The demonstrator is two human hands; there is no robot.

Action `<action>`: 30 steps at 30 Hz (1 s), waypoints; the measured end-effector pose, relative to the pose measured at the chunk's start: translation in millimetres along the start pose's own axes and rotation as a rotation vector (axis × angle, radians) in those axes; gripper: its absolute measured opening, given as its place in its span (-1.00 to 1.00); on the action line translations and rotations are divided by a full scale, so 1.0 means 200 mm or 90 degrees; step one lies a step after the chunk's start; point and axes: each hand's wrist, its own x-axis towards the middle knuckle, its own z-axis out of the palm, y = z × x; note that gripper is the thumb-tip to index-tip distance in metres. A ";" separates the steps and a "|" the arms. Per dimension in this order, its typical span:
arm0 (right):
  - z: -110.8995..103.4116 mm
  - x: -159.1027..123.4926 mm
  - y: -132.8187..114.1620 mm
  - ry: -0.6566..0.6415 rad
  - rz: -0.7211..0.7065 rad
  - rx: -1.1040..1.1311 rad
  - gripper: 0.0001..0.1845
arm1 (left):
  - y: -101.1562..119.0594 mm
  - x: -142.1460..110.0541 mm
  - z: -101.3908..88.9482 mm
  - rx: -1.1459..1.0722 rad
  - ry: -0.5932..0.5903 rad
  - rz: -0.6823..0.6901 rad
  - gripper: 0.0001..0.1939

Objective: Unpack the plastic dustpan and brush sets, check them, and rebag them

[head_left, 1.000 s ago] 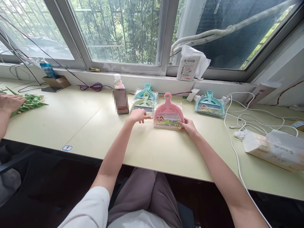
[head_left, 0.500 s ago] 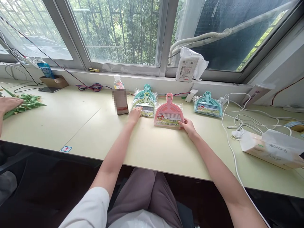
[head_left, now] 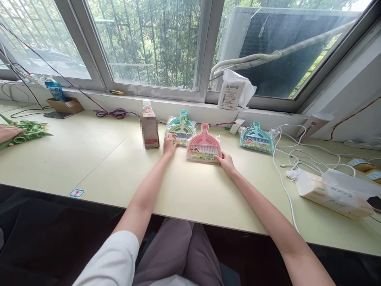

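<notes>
My left hand (head_left: 170,145) is closed on the lower left edge of a green dustpan-and-brush set (head_left: 182,137) in clear wrap. That set overlaps the front of a teal dustpan set (head_left: 183,114), whose handle and upper rim show behind it. With thumb on top, my right hand (head_left: 226,163) grips the lower right corner of a pink dustpan set (head_left: 204,147), which lies just right of the green one and partly overlaps its side. Another wrapped teal dustpan set (head_left: 256,138) lies apart on the right, touched by neither hand.
A bottle (head_left: 148,111) stands left of the green set, partly blurred out. White cables (head_left: 293,157) and a tissue pack (head_left: 330,194) occupy the right side. At far left, another person's hand (head_left: 10,133) rests on green leafy stalks (head_left: 32,133). A white box (head_left: 236,126) sits at the back.
The green set has slid back, closer over the teal one, and my left fingers have shifted to its left edge. The pink set has moved slightly left with my right hand. The view has tilted slightly.
</notes>
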 end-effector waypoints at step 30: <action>0.72 0.41 -0.30 0.104 -0.152 -0.531 -0.56 | 0.06 -0.02 0.25 0.261 -0.048 0.041 -0.70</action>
